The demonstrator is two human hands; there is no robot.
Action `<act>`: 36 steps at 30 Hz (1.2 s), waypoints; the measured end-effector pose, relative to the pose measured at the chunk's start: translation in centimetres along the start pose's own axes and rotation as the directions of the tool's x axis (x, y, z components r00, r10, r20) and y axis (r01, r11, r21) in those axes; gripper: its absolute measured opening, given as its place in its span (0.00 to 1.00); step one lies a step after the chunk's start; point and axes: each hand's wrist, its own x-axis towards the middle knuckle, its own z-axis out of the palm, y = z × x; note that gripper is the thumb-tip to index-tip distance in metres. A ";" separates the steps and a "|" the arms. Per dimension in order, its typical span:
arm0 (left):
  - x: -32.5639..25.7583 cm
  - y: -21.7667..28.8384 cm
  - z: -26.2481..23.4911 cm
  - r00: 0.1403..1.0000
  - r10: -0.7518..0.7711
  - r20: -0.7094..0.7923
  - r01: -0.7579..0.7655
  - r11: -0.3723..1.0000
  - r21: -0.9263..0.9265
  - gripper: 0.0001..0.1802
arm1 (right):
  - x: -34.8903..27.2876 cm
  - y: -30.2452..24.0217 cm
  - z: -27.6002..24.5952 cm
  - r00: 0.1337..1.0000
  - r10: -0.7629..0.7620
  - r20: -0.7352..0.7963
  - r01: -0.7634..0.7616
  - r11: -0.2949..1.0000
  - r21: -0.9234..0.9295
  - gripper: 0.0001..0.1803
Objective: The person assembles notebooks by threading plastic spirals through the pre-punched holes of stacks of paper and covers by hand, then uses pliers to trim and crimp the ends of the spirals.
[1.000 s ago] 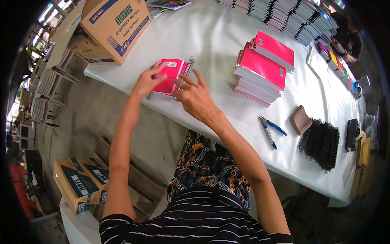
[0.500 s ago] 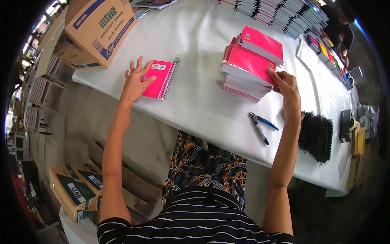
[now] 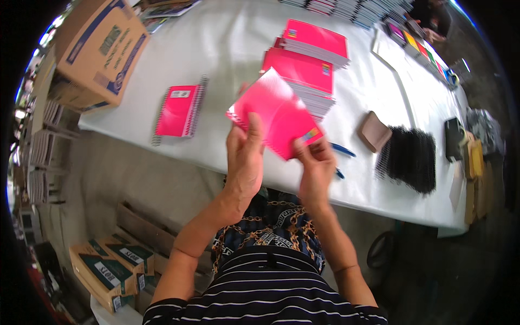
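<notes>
Left hand (image 3: 246, 160) has moved from the spiral notebook (image 3: 176, 115) to a pink booklet (image 3: 275, 111), clasping its lower-left edge, thumb upright; right hand (image 3: 316, 165) pinches its lower-right edge.

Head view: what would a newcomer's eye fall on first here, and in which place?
Probably the bright pink booklet near the middle, held in both hands. Next, the eye may go to the pink stacks partly hidden behind it, and to a coil-bound pink notebook on the white table at left. The black coils at right and the carton at upper left also stand out.
</notes>
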 end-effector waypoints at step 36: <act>2.8 -1.7 0.1 0.568 -0.555 0.607 -0.692 0.078 0.718 0.36 | 15.0 -11.5 -18.5 0.960 -0.279 0.019 0.014 -0.023 -1.000 0.12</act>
